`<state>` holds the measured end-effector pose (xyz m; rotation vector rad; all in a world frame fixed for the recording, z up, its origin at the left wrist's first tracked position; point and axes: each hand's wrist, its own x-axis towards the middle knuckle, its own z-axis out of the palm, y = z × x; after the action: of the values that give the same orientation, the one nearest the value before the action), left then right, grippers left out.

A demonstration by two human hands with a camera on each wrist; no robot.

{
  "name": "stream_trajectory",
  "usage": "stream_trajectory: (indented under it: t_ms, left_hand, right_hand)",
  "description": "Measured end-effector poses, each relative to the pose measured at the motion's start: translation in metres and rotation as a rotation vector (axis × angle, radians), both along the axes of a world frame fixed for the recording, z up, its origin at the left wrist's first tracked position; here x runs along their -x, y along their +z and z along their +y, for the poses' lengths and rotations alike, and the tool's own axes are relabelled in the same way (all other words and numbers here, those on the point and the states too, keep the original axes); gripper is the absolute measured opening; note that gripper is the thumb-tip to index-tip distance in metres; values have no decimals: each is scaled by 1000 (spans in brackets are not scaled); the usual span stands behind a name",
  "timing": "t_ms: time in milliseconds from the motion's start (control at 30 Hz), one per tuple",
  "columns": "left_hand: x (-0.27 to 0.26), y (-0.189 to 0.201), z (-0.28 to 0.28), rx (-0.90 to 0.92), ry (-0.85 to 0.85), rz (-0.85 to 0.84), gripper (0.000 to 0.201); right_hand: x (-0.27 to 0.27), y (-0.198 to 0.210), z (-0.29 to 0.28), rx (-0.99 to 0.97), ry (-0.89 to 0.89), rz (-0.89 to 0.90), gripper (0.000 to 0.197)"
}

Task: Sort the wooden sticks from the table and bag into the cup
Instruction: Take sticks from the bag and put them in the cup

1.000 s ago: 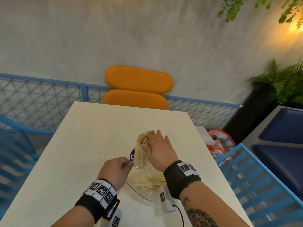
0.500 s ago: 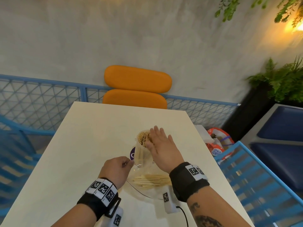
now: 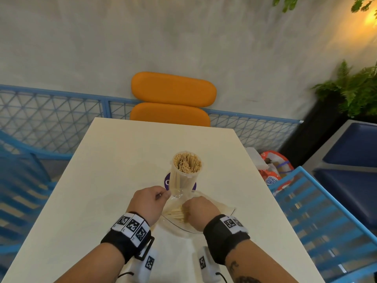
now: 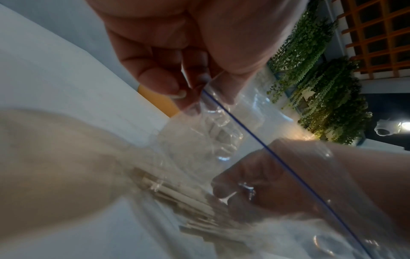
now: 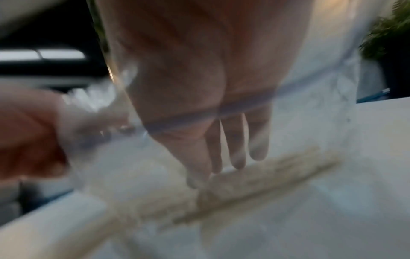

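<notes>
A clear plastic cup (image 3: 186, 170) packed with upright wooden sticks stands mid-table on a purple coaster. Just in front of it lies a clear zip bag (image 3: 221, 209) holding a loose bundle of sticks (image 3: 176, 214). My left hand (image 3: 151, 201) pinches the bag's top edge by the blue zip line (image 4: 224, 108) and holds the mouth up. My right hand (image 3: 201, 209) is inside the bag. Its fingers (image 5: 238, 157) point down, nearly straight, with the tips on the sticks (image 5: 277, 173). The right wrist view is blurred, so no grip on the sticks shows.
The cream table (image 3: 122, 170) has an orange chair (image 3: 173, 99) beyond its far edge. Blue mesh railing (image 3: 51, 115) runs behind and to the left. A blue slatted chair (image 3: 326, 221) and a printed bag (image 3: 273, 170) sit off the right edge.
My right hand left the top of the cup, came back toward me and went down into the bag onto the sticks. The left hand kept its pinch on the bag's edge.
</notes>
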<state>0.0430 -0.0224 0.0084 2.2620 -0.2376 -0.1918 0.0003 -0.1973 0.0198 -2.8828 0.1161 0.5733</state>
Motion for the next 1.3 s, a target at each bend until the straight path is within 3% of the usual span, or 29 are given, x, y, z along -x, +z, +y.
stream_trajectory:
  t_ms: [333, 633, 833, 1033, 1300]
  left_hand:
    - [4, -1, 4, 26, 40, 18, 24]
    - [-5, 0, 3, 6, 28, 10, 24]
    - [-10, 0, 3, -4, 13, -8, 26]
    - [-11, 1, 0, -1, 1, -9, 26]
    - [-12, 1, -1, 4, -14, -7, 30]
  right_hand:
    - [-5, -13, 2, 154, 0, 2, 20]
    - [15, 14, -7, 40, -33, -129, 29]
    - [16, 29, -14, -14, -17, -224, 19]
    - [16, 30, -20, -214, -63, -323, 20]
    - [8, 64, -20, -880, -430, -416, 23]
